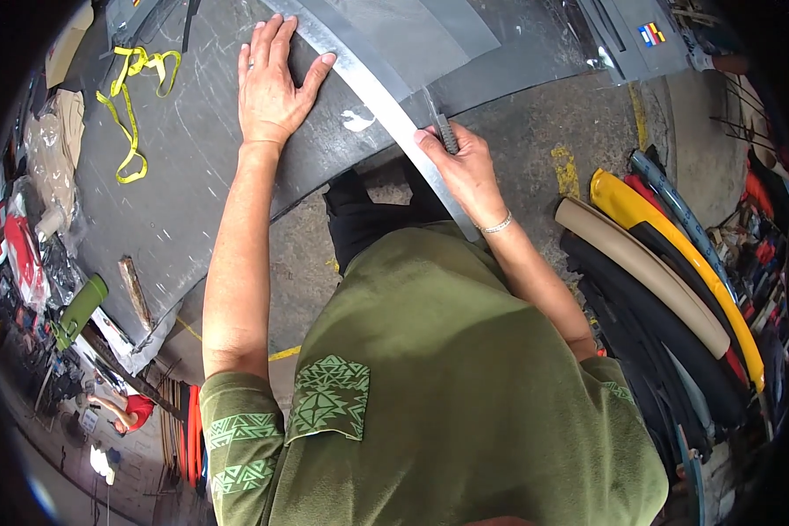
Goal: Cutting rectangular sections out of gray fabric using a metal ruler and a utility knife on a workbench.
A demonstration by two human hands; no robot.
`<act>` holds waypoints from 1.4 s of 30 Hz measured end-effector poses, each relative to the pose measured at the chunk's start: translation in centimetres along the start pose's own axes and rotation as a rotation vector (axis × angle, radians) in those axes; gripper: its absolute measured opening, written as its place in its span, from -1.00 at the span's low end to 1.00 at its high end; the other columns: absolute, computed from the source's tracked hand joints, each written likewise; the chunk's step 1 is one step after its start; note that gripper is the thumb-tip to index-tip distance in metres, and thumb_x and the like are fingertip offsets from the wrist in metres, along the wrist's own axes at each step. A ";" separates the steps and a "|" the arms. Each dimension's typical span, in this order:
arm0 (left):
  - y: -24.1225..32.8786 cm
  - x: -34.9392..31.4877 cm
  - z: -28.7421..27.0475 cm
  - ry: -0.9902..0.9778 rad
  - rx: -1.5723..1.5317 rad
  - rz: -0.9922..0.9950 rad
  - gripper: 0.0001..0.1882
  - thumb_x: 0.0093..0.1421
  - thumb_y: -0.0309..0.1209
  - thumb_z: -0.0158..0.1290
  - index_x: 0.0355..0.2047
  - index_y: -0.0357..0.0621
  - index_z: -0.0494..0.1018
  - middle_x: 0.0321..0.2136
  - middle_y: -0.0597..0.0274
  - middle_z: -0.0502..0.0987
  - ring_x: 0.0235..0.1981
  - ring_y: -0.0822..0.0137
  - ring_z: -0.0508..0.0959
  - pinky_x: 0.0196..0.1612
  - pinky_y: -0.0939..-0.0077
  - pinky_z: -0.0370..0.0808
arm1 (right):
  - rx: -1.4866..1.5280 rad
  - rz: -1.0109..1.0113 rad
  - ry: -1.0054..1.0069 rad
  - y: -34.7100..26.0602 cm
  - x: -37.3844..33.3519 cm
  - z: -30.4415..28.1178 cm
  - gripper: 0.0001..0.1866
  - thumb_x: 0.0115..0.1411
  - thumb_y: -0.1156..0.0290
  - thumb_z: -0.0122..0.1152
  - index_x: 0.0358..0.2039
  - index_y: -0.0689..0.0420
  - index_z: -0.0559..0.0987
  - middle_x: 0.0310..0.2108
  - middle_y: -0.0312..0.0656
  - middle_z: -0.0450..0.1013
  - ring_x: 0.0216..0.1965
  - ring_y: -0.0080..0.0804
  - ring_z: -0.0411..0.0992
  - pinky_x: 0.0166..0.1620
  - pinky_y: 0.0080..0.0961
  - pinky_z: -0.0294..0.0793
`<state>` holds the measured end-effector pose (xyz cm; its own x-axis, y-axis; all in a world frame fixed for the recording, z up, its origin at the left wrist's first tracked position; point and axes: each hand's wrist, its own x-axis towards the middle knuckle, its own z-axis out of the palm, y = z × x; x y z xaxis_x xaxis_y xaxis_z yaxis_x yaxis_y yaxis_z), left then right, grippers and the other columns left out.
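Nearest the body, the right hand (472, 171) is closed around a slim cutting knife with a dark ribbed handle (448, 133), its tip end pointing away over the table, while the thumb lies on a long, narrow, silvery metal straightedge (370, 98). That straightedge slants from the far left toward the person, its near end jutting past the table edge above the olive-green patterned shirt (447, 351). Sharing one hand between rule and tool looks delicate: the thumb should steady the metal without nudging it sideways, and stay clear of the blade's path. Because the near end is unsupported, downward pressure would best go where the tabletop backs it. Further off, the left hand (273, 95) lies flat on the broad, scuffed dark-grey table (210, 131), gripping nothing, thumb spread from the fingers; its thumb tip and index finger reach the straightedge's left side, but I cannot tell whether they press on it. Firm, even pressure there, fingertips back from the knife's side, would hold the line true. Beyond, a smooth grey sheet (386, 48) lies along the straightedge's right side; keeping it flat should help. A bright yellow tangled strap (130, 131) sits on the table, left of the left hand.
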<state>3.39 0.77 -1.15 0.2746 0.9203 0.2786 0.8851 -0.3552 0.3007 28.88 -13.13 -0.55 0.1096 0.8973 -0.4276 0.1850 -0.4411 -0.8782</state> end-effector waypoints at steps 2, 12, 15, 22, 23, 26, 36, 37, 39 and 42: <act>-0.1 0.0 0.0 0.005 0.002 -0.007 -0.17 0.24 0.25 0.11 0.32 -0.04 0.34 0.37 0.06 0.31 0.45 0.03 0.19 0.49 -0.01 0.03 | 0.022 0.013 -0.002 -0.4 -0.1 0.0 -0.71 0.26 0.23 0.38 -0.25 0.24 0.67 -0.52 -0.25 0.55 -0.46 -0.63 0.41 -0.31 -0.53 0.47; -0.1 0.0 0.1 -0.001 0.012 -0.009 -0.14 0.22 0.30 0.10 0.33 -0.03 0.34 0.36 0.06 0.31 0.45 0.06 0.19 0.49 0.02 0.02 | 0.072 0.047 -0.022 0.1 0.1 -0.1 -0.71 0.26 0.24 0.39 -0.25 0.25 0.68 -0.51 -0.29 0.56 -0.45 -0.67 0.42 -0.31 -0.55 0.48; -0.3 0.0 0.1 0.003 0.009 -0.007 -0.14 0.22 0.30 0.10 0.33 -0.02 0.34 0.36 0.06 0.32 0.45 0.06 0.19 0.49 0.02 0.02 | 0.059 0.050 -0.026 0.3 0.3 -0.1 -0.70 0.25 0.23 0.39 -0.25 0.26 0.68 -0.51 -0.27 0.56 -0.45 -0.65 0.43 -0.30 -0.55 0.48; 0.0 0.0 -0.1 0.002 0.005 -0.001 -0.17 0.24 0.25 0.12 0.34 0.00 0.33 0.37 0.06 0.30 0.45 0.05 0.20 0.49 0.05 0.02 | 0.081 0.046 -0.030 0.3 0.2 0.0 -0.79 0.30 0.31 0.40 -0.34 0.19 0.64 -0.53 -0.55 0.32 -0.45 -0.76 0.19 -0.38 -0.67 0.21; 0.0 0.0 -0.2 0.002 0.006 0.000 -0.17 0.24 0.26 0.12 0.34 0.00 0.33 0.37 0.06 0.30 0.45 0.05 0.20 0.49 0.05 0.02 | 0.081 0.049 -0.031 0.3 0.3 0.0 -0.79 0.30 0.31 0.40 -0.34 0.19 0.64 -0.53 -0.55 0.32 -0.45 -0.76 0.19 -0.38 -0.67 0.21; 0.1 0.0 -0.2 -0.003 0.003 0.010 -0.17 0.24 0.26 0.12 0.34 0.00 0.33 0.37 0.06 0.30 0.45 0.06 0.20 0.49 0.05 0.02 | 0.086 0.046 -0.035 0.4 0.3 0.0 -0.79 0.29 0.30 0.40 -0.34 0.19 0.64 -0.53 -0.55 0.33 -0.45 -0.76 0.19 -0.38 -0.67 0.22; 0.0 0.1 -0.3 0.008 0.004 0.020 -0.17 0.23 0.25 0.15 0.33 0.00 0.35 0.36 0.07 0.32 0.44 0.06 0.22 0.49 0.04 0.03 | 0.055 0.040 -0.037 -0.2 0.3 -0.2 -0.77 0.29 0.29 0.40 -0.34 0.20 0.64 -0.54 -0.53 0.33 -0.46 -0.75 0.20 -0.39 -0.65 0.23; 0.1 0.1 -0.3 0.010 -0.003 0.021 -0.17 0.22 0.25 0.15 0.33 0.00 0.35 0.36 0.07 0.32 0.44 0.06 0.22 0.49 0.03 0.03 | 0.059 0.043 -0.038 -0.2 0.3 -0.2 -0.78 0.29 0.29 0.40 -0.34 0.20 0.64 -0.55 -0.53 0.33 -0.46 -0.75 0.20 -0.40 -0.64 0.23; 0.1 0.1 -0.3 0.012 -0.010 0.022 -0.17 0.22 0.24 0.15 0.33 0.00 0.35 0.36 0.07 0.32 0.44 0.06 0.22 0.49 0.03 0.03 | 0.058 0.056 -0.038 -0.3 0.2 -0.2 -0.78 0.29 0.30 0.40 -0.33 0.20 0.64 -0.54 -0.53 0.34 -0.46 -0.75 0.21 -0.39 -0.65 0.24; 0.0 0.1 -0.3 0.012 -0.025 0.037 -0.21 0.26 0.21 0.13 0.33 -0.02 0.35 0.36 0.06 0.31 0.44 0.05 0.21 0.49 0.02 0.02 | 0.062 0.027 -0.021 0.3 -0.2 0.2 -0.80 0.27 0.32 0.41 -0.32 0.19 0.64 -0.53 -0.52 0.37 -0.45 -0.75 0.23 -0.38 -0.66 0.27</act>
<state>3.29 0.83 -0.88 0.3024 0.9044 0.3009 0.8647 -0.3932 0.3125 28.67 -13.37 -0.76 0.0931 0.8856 -0.4550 0.1216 -0.4637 -0.8776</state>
